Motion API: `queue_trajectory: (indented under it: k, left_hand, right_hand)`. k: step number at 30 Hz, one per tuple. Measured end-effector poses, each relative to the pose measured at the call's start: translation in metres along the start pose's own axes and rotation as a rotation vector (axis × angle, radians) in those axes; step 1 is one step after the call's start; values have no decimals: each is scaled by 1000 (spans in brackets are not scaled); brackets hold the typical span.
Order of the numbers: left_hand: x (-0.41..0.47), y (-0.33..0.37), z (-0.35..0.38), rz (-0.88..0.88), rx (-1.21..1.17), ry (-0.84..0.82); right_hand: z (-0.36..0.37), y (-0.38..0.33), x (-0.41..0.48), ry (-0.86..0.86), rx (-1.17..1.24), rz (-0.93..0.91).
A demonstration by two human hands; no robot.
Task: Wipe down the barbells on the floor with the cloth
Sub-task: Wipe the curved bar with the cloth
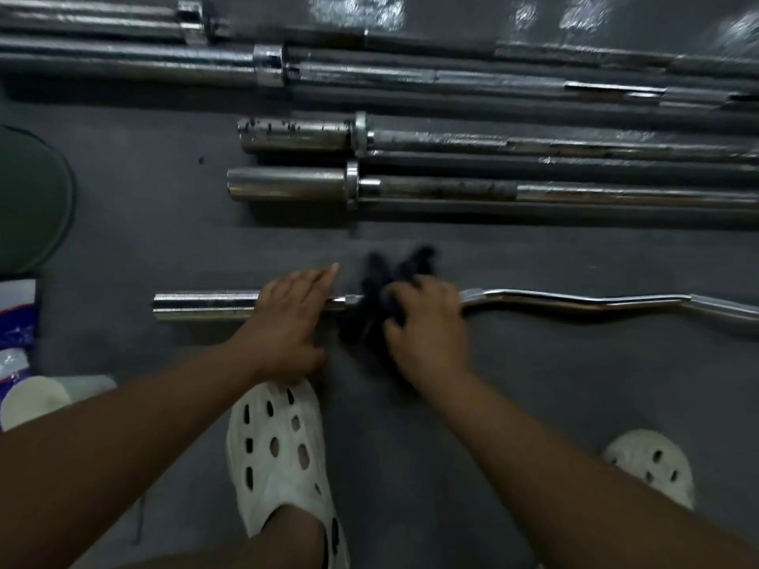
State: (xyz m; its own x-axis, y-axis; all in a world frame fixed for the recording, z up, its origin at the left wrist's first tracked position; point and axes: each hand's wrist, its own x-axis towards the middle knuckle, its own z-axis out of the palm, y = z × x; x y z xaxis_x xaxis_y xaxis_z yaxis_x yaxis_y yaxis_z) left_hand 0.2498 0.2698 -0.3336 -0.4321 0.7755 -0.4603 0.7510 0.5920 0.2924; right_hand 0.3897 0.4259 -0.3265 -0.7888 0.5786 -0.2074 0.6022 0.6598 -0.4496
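A chrome curl bar [575, 302] with a wavy shaft lies across the grey floor nearest me. My left hand [289, 322] rests flat on the bar's left sleeve [205, 306], fingers straight and pointing away. My right hand [427, 330] grips a black cloth [376, 293] bunched around the bar just right of the collar. Beyond it lie two straight barbells [534, 190], side by side, and several more barbells [369, 71] at the far edge.
My two feet in white perforated clogs [279, 457] stand on the grey rubber floor [143, 223] near the curl bar. A dark green round weight plate [28, 199] sits at the left edge, with white and purple packages [16, 322] below it.
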Motion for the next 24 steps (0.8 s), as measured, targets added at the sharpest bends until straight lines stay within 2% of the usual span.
queue_trajectory:
  k: [2, 3, 4, 7, 8, 9, 10, 12, 13, 14, 15, 18, 20, 21, 22, 24]
  left_hand:
    - [-3, 0, -3, 12, -7, 2]
    - [-3, -1, -2, 13, -5, 4]
    - [-3, -2, -1, 13, 2, -2]
    - [0, -4, 6, 11, 47, 27]
    - [2, -4, 6, 9, 54, 32]
    - [3, -4, 5, 5, 50, 19]
    - [4, -4, 4, 4, 40, 4]
    - [4, -4, -2, 12, 15, -12]
    - [3, -4, -4, 16, -5, -18]
    - [3, -4, -6, 14, -20, -25]
    - [3, -4, -6, 11, -24, -40]
    - [2, -5, -2, 16, -9, -51]
    - [4, -4, -1, 18, 16, -18]
    - [4, -3, -1, 12, 23, -16]
    - [4, -2, -2, 6, 25, -15]
    - [2, -1, -3, 1, 16, 0]
  right_hand:
    - [-20, 0, 16, -212, -15, -288]
    - [-27, 12, 25, -233, 3, -297]
    - [-30, 30, 30, -170, 27, -211]
    - [-20, 63, 8, 165, 134, 334]
    - [-8, 53, -2, 196, 126, 444]
    - [3, 35, -10, 180, 114, 444]
    - [9, 13, -15, 130, 106, 317]
    - [5, -17, -13, -97, 90, -105]
    - [-8, -21, -4, -198, 81, -254]
    - [-17, -13, 9, -237, 79, -306]
    - [-23, 1, 20, -188, 90, -251]
    - [-22, 50, 9, 180, 142, 244]
    - [-3, 39, -12, 190, 188, 491]
    - [7, 23, -18, 141, 195, 509]
    - [12, 7, -21, 105, 171, 409]
    - [1, -11, -14, -28, 84, -5]
